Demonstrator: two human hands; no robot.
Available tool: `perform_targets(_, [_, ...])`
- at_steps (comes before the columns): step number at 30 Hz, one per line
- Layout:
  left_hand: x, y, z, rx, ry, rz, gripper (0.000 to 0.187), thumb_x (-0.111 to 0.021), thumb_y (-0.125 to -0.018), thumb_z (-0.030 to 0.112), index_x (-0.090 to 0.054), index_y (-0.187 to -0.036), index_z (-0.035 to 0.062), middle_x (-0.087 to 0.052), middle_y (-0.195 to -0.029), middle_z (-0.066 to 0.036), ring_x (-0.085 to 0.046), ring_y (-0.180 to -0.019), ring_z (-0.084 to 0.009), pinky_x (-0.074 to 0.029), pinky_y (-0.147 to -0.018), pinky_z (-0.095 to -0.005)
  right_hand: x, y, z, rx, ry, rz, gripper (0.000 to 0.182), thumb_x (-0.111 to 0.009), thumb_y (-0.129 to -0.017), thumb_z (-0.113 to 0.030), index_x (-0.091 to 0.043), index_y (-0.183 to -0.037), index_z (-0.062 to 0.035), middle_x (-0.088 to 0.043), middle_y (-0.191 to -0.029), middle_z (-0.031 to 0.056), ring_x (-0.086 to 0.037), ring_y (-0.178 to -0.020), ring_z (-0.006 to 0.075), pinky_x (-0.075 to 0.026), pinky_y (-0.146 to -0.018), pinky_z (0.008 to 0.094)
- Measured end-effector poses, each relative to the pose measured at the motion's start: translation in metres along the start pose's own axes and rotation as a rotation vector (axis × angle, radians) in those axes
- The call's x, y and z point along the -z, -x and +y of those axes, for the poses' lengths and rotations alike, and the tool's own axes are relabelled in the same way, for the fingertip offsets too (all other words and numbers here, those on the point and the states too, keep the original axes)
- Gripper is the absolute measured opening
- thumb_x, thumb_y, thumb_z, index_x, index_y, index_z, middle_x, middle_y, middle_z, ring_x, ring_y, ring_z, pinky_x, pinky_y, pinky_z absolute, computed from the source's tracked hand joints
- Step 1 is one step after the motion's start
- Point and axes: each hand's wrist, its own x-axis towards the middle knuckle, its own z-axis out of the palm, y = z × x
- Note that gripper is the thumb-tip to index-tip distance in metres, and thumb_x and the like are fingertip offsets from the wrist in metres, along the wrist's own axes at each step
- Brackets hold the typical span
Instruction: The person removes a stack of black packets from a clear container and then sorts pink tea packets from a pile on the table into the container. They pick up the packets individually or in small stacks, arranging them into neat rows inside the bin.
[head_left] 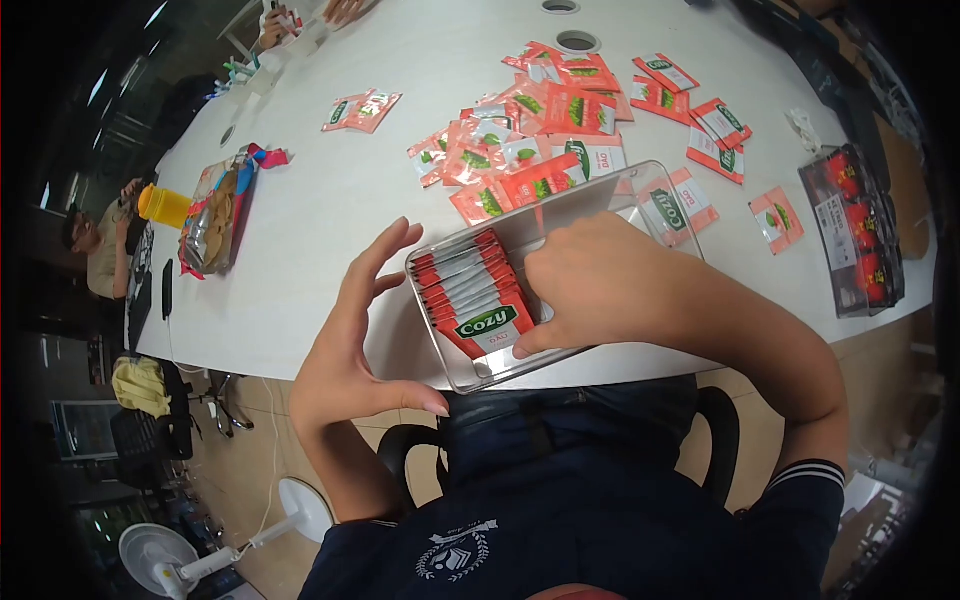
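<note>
The row of Cozy sachets [465, 280] stands packed on edge at the left end of the clear box [625, 190], one printed front turned toward me. My right grip [595, 275] reaches into the box against that row, thumb at the lower corner of the front sachet and fingers curled; they hide their own tips, so I cannot tell whether they grasp a sachet or only press. My left grip [345, 355] is released, curved around the box's left end with finger and thumb spread.

I judge the step in hand to be fitting sachets into the row. The next move seems to call for a flat, even push from the right, with my left bracing that end.

Right of my wrist a green-labelled sachet shows through the plastic; I cannot tell if it lies inside. Loose sachets [540, 110] are heaped beyond the box on the table [320, 200], others scattered to the right. Farther out, a clear pack [850, 230] holds red items, and a snack bag [220, 215] lies beside a yellow container [165, 207].
</note>
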Motion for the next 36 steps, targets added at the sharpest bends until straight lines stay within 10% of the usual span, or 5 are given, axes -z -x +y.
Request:
perform_targets(8, [0.004,0.001,-0.019,-0.033,0.103,0.093,0.16,-0.101,-0.036,0.065,-0.03,-0.165,0.0026,-0.043,-0.163,-0.021,-0.04,-0.154,-0.0346,-0.036,-0.12,-0.0515,0.029,0.023,0.011,0.025,-0.038,0.12,0.064,-0.078,-0.083,-0.062,-0.072,-0.071,-0.0002,-0.067,-0.064,0.0173,-0.069,-0.065,0.0365,-0.052,-0.062,0.045])
perform_targets(13, [0.022,-0.032,-0.011,0.018,0.119,0.277,0.15,-0.076,-0.05,0.097,-0.04,-0.159,0.0009,-0.051,-0.155,-0.023,-0.046,-0.149,-0.0356,-0.039,-0.116,-0.0495,0.099,0.092,0.086,-0.1,-0.518,0.533,0.028,-0.078,-0.094,-0.031,-0.078,-0.098,-0.0037,-0.069,-0.075,0.0021,-0.062,-0.066,0.0112,-0.049,-0.061,0.033])
perform_targets(19, [0.013,-0.151,-0.037,-0.243,-0.098,0.292,0.03,-0.066,-0.098,0.012,-0.063,-0.128,0.0073,-0.061,-0.131,-0.005,-0.058,-0.112,-0.0183,-0.047,-0.094,-0.0341,0.045,0.086,0.207,-0.409,-0.041,0.584,0.05,-0.081,-0.086,-0.03,-0.07,-0.127,-0.0034,-0.073,-0.122,0.0123,-0.067,-0.107,0.0253,-0.053,-0.094,0.0378])
perform_targets(28, [-0.01,-0.179,-0.063,-0.373,-0.086,0.368,0.024,-0.064,-0.097,0.006,-0.065,-0.121,0.0026,-0.063,-0.125,-0.01,-0.06,-0.108,-0.0185,-0.048,-0.086,-0.0316,0.039,0.075,0.184,-0.584,0.071,0.494,0.049,-0.071,-0.085,-0.018,-0.069,-0.131,-0.0043,-0.075,-0.114,0.0196,-0.07,-0.105,0.0381,-0.056,-0.095,0.0417])
perform_targets(36, [0.009,-0.183,-0.037,-0.358,0.067,0.258,0.026,-0.064,-0.1,0.013,-0.066,-0.123,0.002,-0.065,-0.121,-0.008,-0.062,-0.109,-0.016,-0.05,-0.089,-0.0316,0.065,0.11,0.198,-0.256,-0.764,0.782,0.047,-0.069,-0.088,0.0,-0.064,-0.134,0.0085,-0.075,-0.118,0.0139,-0.074,-0.101,0.0151,-0.06,-0.084,0.0291])
